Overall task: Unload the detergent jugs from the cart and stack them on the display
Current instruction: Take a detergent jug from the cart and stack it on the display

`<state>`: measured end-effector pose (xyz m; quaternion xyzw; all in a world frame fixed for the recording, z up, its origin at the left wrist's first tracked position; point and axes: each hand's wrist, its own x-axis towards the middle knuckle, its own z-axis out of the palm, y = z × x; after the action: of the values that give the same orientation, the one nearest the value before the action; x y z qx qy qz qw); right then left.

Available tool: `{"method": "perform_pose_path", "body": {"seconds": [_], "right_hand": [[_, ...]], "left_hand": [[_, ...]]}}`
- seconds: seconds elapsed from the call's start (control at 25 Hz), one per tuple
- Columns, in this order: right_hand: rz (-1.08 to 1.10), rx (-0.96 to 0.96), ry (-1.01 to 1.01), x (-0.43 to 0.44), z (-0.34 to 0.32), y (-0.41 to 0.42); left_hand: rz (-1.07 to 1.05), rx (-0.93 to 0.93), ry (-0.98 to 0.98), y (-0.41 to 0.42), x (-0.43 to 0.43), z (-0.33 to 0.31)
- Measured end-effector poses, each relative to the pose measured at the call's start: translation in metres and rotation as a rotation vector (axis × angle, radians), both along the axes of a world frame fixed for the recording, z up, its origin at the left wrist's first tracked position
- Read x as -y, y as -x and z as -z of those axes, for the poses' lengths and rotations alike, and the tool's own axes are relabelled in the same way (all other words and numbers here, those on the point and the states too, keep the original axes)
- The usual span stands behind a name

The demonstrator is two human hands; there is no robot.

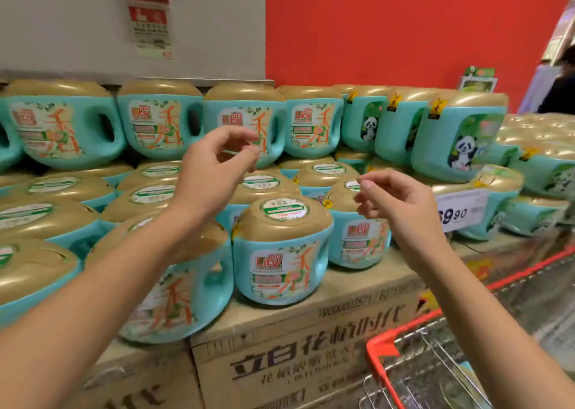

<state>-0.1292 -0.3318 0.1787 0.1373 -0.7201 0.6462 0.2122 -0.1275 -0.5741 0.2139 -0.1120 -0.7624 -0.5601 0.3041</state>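
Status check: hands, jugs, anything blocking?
Left hand, right hand both empty, loosely curled. Front jug upright on cardboard box. Cart at lower right; nothing blocking.

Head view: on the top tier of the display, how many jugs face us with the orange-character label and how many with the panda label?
Orange-character label jugs: 4
Panda label jugs: 3
Total: 7
The cut-off jug at the left edge is not counted.
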Motion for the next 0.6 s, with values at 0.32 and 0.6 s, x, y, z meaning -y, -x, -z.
{"method": "perform_pose_path", "body": {"seconds": [0.32, 0.6], "right_hand": [[0.19, 0.326, 0.193, -0.126, 0.108, -0.164], [0.295, 0.482, 0.235, -0.259, 0.171, -0.203]], "left_hand": [[0.249, 0.33, -0.11, -0.116, -0.101, 0.099], [0.371, 0.544, -0.121, -0.163, -0.247, 0.177]]}}
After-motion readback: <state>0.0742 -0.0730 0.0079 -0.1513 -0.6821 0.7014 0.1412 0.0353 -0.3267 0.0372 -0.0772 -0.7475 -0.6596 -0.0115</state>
